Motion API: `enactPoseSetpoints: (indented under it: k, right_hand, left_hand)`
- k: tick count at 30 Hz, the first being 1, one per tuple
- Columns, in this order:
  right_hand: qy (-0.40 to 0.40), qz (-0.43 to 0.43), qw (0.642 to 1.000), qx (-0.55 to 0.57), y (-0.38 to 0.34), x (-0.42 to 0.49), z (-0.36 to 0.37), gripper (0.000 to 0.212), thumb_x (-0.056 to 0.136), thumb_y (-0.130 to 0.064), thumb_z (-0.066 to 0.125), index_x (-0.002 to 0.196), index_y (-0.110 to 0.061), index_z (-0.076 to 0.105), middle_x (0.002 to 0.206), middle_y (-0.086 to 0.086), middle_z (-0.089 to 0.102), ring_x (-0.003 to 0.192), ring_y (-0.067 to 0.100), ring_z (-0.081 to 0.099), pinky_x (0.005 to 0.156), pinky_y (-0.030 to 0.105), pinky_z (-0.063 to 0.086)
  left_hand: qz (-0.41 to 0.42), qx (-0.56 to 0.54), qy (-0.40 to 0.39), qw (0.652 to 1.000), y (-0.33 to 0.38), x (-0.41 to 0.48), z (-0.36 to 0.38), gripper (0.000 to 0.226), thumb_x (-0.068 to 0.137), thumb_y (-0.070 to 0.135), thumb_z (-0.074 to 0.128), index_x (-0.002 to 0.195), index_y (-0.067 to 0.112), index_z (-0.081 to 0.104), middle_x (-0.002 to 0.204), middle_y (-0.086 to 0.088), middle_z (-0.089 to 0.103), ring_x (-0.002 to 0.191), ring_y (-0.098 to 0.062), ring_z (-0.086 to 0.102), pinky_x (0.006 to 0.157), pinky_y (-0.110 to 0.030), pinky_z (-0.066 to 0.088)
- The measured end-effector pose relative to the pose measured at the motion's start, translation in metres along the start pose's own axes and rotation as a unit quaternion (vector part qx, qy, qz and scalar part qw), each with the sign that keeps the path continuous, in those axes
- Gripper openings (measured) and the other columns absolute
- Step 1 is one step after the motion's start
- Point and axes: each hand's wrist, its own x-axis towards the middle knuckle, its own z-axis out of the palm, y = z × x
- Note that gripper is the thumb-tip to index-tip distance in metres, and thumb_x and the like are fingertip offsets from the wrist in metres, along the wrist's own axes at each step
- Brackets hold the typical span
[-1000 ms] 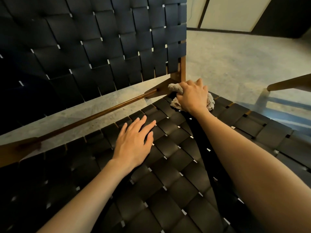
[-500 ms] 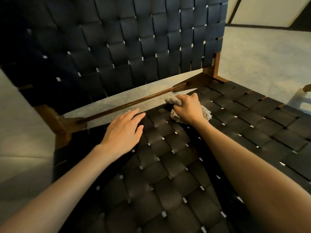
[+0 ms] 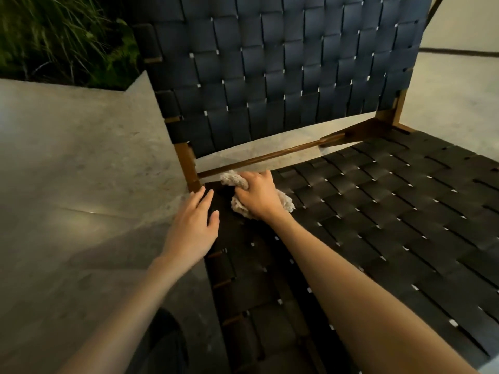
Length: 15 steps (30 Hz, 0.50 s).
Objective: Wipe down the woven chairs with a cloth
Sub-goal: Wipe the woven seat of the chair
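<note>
A chair with a black woven seat (image 3: 378, 225) and a dark woven backrest (image 3: 283, 71) on a brown wooden frame (image 3: 187, 166) fills the view. My right hand (image 3: 258, 197) grips a crumpled beige cloth (image 3: 286, 202) and presses it onto the seat's back left corner, close to the rear wooden rail. My left hand (image 3: 193, 228) lies flat, fingers straight, on the seat's left edge just beside the cloth.
Grey stone floor (image 3: 81, 171) spreads to the left and behind the chair. Green plants (image 3: 59, 36) grow in a bed at the top left. A dark rounded shape (image 3: 162, 344) shows at the bottom, left of the seat.
My right hand has slid the cloth along the back of the seat from the right corner to the left corner. My left hand moved left with it to the seat's edge.
</note>
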Motion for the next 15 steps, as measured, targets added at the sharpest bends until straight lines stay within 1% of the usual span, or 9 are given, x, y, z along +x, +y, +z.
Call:
enactPoseSetpoints:
  k: [2, 4, 6, 8, 10, 12, 15]
  right_hand:
    - [-0.016, -0.012, 1.0, 0.012, -0.013, -0.002, 0.004, 0.04, 0.091, -0.02, 0.054, 0.13, -0.019, 0.058, 0.133, 0.001, 0.059, 0.125, 0.023, 0.04, 0.101, 0.03, 0.025]
    - [-0.033, -0.002, 0.999, 0.007, -0.023, -0.004, 0.011, 0.042, 0.087, -0.025, 0.053, 0.129, -0.023, 0.06, 0.13, -0.001, 0.061, 0.124, 0.026, 0.042, 0.102, 0.036, 0.028]
    - [-0.051, 0.013, 0.999, 0.003, -0.032, -0.009, 0.017, 0.047, 0.081, -0.037, 0.047, 0.124, -0.03, 0.062, 0.122, -0.005, 0.065, 0.116, 0.027, 0.047, 0.098, 0.04, 0.036]
    - [-0.068, 0.016, 0.998, 0.002, -0.037, -0.015, 0.024, 0.054, 0.074, -0.046, 0.04, 0.122, -0.034, 0.062, 0.114, -0.009, 0.068, 0.108, 0.024, 0.051, 0.091, 0.038, 0.039]
    - [-0.069, 0.025, 0.997, 0.005, -0.04, -0.024, 0.023, 0.057, 0.072, -0.049, 0.038, 0.122, -0.036, 0.062, 0.111, -0.011, 0.068, 0.106, 0.022, 0.052, 0.088, 0.035, 0.039]
    - [-0.057, 0.027, 0.998, 0.005, -0.045, -0.039, 0.018, 0.051, 0.077, -0.045, 0.042, 0.123, -0.036, 0.062, 0.114, -0.01, 0.067, 0.108, 0.023, 0.05, 0.09, 0.037, 0.04]
    - [-0.028, 0.024, 0.999, -0.028, -0.048, -0.064, 0.007, 0.04, 0.089, -0.034, 0.052, 0.128, -0.031, 0.059, 0.13, -0.007, 0.059, 0.113, 0.025, 0.043, 0.093, 0.04, 0.042]
  left_hand:
    - [-0.013, -0.021, -0.008, 1.0, -0.003, -0.009, -0.002, 0.055, 0.102, 0.032, 0.036, 0.152, 0.019, 0.016, 0.16, 0.005, 0.009, 0.146, -0.012, 0.01, 0.115, -0.03, 0.017]
    - [-0.022, -0.043, -0.015, 0.999, -0.007, -0.016, -0.002, 0.056, 0.103, 0.032, 0.034, 0.153, 0.017, 0.014, 0.16, 0.003, 0.008, 0.146, -0.012, 0.01, 0.114, -0.027, 0.016]
    - [-0.017, -0.075, -0.025, 0.997, -0.011, -0.023, -0.001, 0.056, 0.103, 0.032, 0.033, 0.153, 0.016, 0.013, 0.16, 0.003, 0.008, 0.146, -0.01, 0.009, 0.111, -0.021, 0.012]
    - [-0.013, -0.113, -0.026, 0.993, -0.013, -0.032, 0.001, 0.056, 0.103, 0.031, 0.033, 0.153, 0.016, 0.013, 0.16, 0.003, 0.01, 0.145, -0.008, 0.011, 0.106, -0.015, 0.009]
    - [-0.016, -0.143, -0.026, 0.989, -0.013, -0.039, 0.003, 0.055, 0.103, 0.03, 0.033, 0.152, 0.017, 0.014, 0.16, 0.003, 0.01, 0.145, -0.008, 0.011, 0.102, -0.013, 0.007]
    - [-0.021, -0.166, -0.03, 0.985, -0.013, -0.045, 0.004, 0.054, 0.103, 0.03, 0.032, 0.152, 0.017, 0.014, 0.16, 0.003, 0.009, 0.145, -0.008, 0.01, 0.101, -0.012, 0.006]
    - [-0.014, -0.169, -0.031, 0.985, -0.011, -0.051, 0.005, 0.053, 0.104, 0.029, 0.031, 0.152, 0.016, 0.014, 0.16, 0.001, 0.008, 0.146, -0.01, 0.01, 0.102, -0.013, 0.007]
